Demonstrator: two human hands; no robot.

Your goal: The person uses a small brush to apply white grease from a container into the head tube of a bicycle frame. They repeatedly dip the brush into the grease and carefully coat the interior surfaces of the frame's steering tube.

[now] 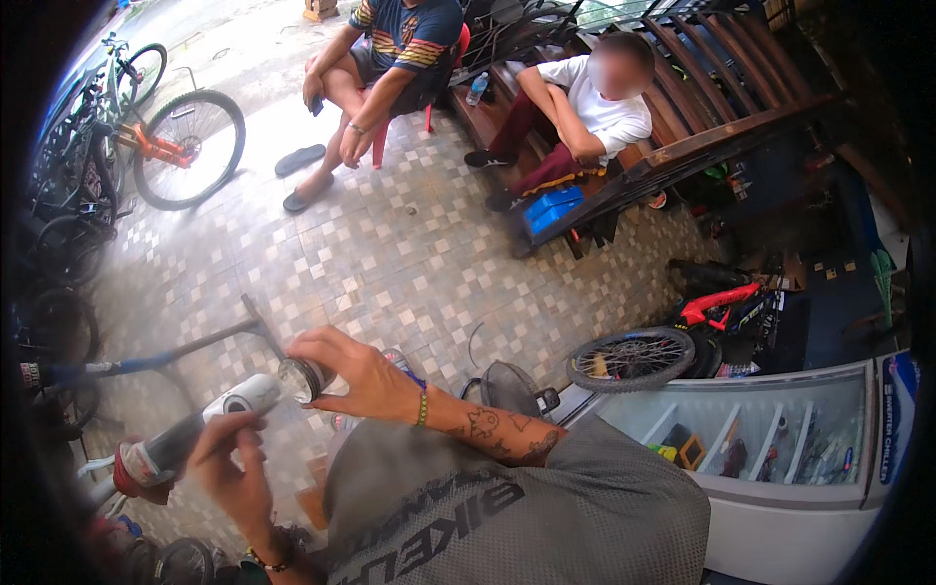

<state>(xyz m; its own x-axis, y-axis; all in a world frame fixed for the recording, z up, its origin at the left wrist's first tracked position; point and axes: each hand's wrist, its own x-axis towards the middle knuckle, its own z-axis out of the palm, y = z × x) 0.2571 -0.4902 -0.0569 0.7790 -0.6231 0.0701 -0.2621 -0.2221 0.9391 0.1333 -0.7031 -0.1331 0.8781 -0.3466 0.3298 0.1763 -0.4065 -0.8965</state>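
Observation:
My right hand [356, 380] reaches in from the right, fingers and thumb curled round a small round silvery piece with a dark rim [304, 380]. It is at the open end of a white tube [244, 393], and whether the two touch I cannot tell. Just below that tube is my left hand [231, 468], its thumb and fingers drawn together by the tube's end. A thin dark thing may be between them, but it is too blurred to name. Farther down, a red and white cloth [144, 473] is wrapped round the tube.
A blue tubular frame [146, 363] stands beyond the white tube. Several bicycles [190, 151] line the left. Two people sit ahead, one on a red chair [382, 136], one on a wooden bench [721, 136] with a blue box [554, 209]. A glass-topped chiller [760, 507] flanks me on the right.

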